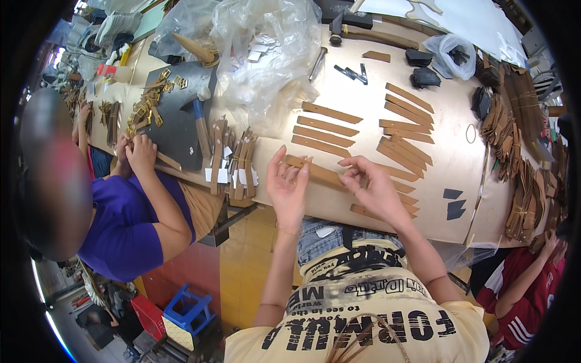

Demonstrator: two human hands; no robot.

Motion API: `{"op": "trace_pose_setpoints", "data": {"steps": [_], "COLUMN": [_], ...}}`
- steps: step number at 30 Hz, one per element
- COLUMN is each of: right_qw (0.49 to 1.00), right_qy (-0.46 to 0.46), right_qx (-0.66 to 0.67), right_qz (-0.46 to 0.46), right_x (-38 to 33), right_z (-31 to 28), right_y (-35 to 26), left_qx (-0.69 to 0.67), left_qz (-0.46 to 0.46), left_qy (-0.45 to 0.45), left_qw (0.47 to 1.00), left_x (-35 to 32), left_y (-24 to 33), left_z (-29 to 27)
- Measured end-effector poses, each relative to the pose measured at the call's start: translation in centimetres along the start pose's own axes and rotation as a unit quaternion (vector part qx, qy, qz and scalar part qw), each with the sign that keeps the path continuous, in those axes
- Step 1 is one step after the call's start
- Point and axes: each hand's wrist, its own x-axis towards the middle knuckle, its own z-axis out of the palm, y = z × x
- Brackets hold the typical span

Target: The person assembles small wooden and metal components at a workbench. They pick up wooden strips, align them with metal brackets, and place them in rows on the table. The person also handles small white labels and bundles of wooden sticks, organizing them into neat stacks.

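A brown leather strap spans between my hands, just above the table's near side. My left hand pinches it near one end with thumb and fingertips. At its other end, the fingers of my right hand close on the strap. Beyond my hands, several similar straps with slanted ends lie in a neat stack of rows. To the right is a looser group of straps, some overlapping. A few more straps lie partly behind my right hand and wrist.
Bundled straps with white tags lie left of my hands. A hammer rests on a black board beside a co-worker in purple. Clear plastic bags lie farther back. Thick strap bundles line the right side.
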Motion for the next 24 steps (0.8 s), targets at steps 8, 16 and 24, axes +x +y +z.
{"op": "trace_pose_setpoints", "data": {"steps": [8, 16, 24], "right_qw": [0.994, 0.985, 0.982], "right_qy": [0.073, 0.083, 0.073], "right_qx": [-0.077, -0.148, -0.174], "right_qz": [0.011, 0.025, 0.033], "right_x": [4.6, 11.9, 12.4], "right_z": [-3.6, -6.4, -7.2], "right_y": [-0.1, 0.8, 1.1], "left_qx": [0.068, 0.288, 0.393], "left_qz": [0.072, 0.16, 0.213], "left_qy": [-0.039, -0.125, -0.149], "left_qw": [0.994, 0.936, 0.882], "left_x": [4.8, 14.1, 16.4], "left_y": [0.6, 0.6, 1.0], "left_z": [2.4, 5.8, 3.4]}}
